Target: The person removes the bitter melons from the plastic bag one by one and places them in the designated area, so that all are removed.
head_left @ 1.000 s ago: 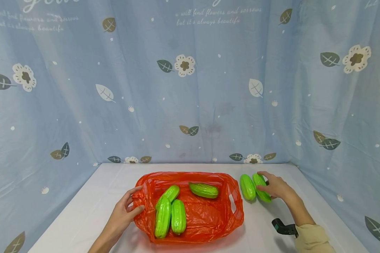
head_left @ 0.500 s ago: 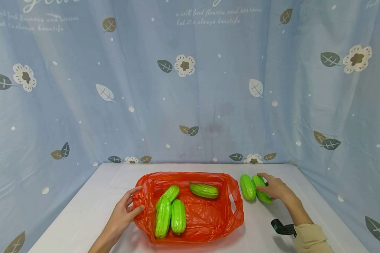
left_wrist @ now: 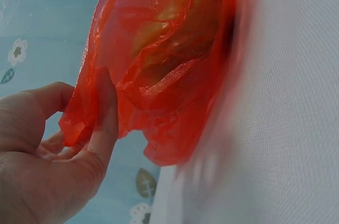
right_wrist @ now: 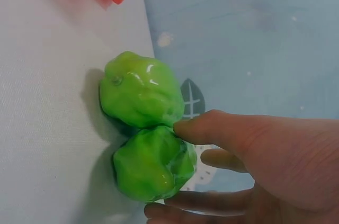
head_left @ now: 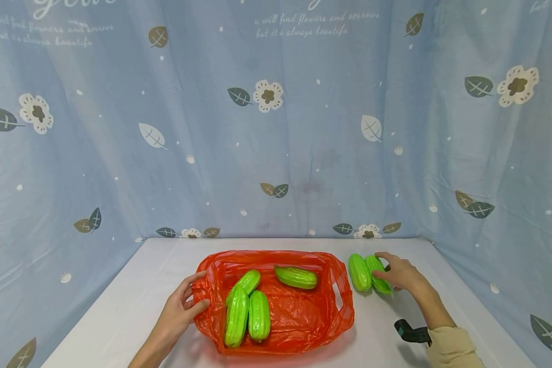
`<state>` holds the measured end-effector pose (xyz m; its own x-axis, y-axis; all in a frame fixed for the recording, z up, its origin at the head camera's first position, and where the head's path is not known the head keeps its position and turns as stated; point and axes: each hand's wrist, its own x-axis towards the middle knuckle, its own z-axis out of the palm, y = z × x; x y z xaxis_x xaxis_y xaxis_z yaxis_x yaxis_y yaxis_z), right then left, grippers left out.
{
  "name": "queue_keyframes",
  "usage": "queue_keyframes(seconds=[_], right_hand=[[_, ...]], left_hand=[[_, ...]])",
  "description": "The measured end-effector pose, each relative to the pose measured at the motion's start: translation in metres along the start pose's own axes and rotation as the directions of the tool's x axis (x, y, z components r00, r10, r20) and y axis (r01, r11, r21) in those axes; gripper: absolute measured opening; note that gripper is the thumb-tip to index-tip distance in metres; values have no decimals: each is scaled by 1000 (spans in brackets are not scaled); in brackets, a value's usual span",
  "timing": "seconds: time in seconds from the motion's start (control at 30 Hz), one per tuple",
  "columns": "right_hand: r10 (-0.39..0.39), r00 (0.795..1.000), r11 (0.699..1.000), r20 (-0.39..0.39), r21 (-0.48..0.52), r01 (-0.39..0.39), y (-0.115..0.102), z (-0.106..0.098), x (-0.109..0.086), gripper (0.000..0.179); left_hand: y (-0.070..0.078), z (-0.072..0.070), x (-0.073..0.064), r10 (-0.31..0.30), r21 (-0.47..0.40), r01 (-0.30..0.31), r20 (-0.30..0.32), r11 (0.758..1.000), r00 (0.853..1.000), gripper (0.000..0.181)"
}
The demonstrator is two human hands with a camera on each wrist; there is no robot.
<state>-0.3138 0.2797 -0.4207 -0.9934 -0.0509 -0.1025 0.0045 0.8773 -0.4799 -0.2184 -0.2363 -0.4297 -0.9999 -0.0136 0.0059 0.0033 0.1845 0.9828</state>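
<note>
My left hand (head_left: 177,309) pinches the left end of a red plastic bag (head_left: 299,317), which is spread wide like a tray. In the left wrist view the bag's film (left_wrist: 175,123) runs between thumb and fingers. Inside the bag lie several green ridged gourds (head_left: 259,316), mostly grouped at its left side. To the right of the bag, my right hand (head_left: 407,276) grips another ridged gourd (head_left: 375,271), thumb on its near side and fingers opposite. Another gourd (right_wrist: 140,90) lies right against it, by the thumb tip in the right wrist view.
All this stands on a white table (head_left: 161,258). A blue curtain (head_left: 202,133) with printed leaves and flowers surrounds its back and sides. A handle hole (head_left: 338,296) opens in the bag's right end. A black strap device (head_left: 411,332) sits on the right wrist.
The gourd under my right hand has shifted slightly left, closer against its neighbour. The right hand itself has moved very little. My left hand and the bag have stayed put.
</note>
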Motion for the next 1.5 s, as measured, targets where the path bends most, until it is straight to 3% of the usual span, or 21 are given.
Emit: queue_keyframes(seconds=[0.6, 1.0, 1.5], right_hand=[[1, 1000, 999, -24, -37, -2, -4, -11, -4, 67], [-98, 991, 987, -96, -134, 85, -21, -25, -12, 62], [-167, 976, 974, -137, -176, 142, -57, -39, -29, 61]], left_hand=[[1, 1, -1, -4, -8, 4, -3, 1000, 1000, 61], [1, 0, 0, 10, -8, -10, 6, 1000, 1000, 62], [-1, 0, 1, 12, -10, -12, 11, 1000, 1000, 62]])
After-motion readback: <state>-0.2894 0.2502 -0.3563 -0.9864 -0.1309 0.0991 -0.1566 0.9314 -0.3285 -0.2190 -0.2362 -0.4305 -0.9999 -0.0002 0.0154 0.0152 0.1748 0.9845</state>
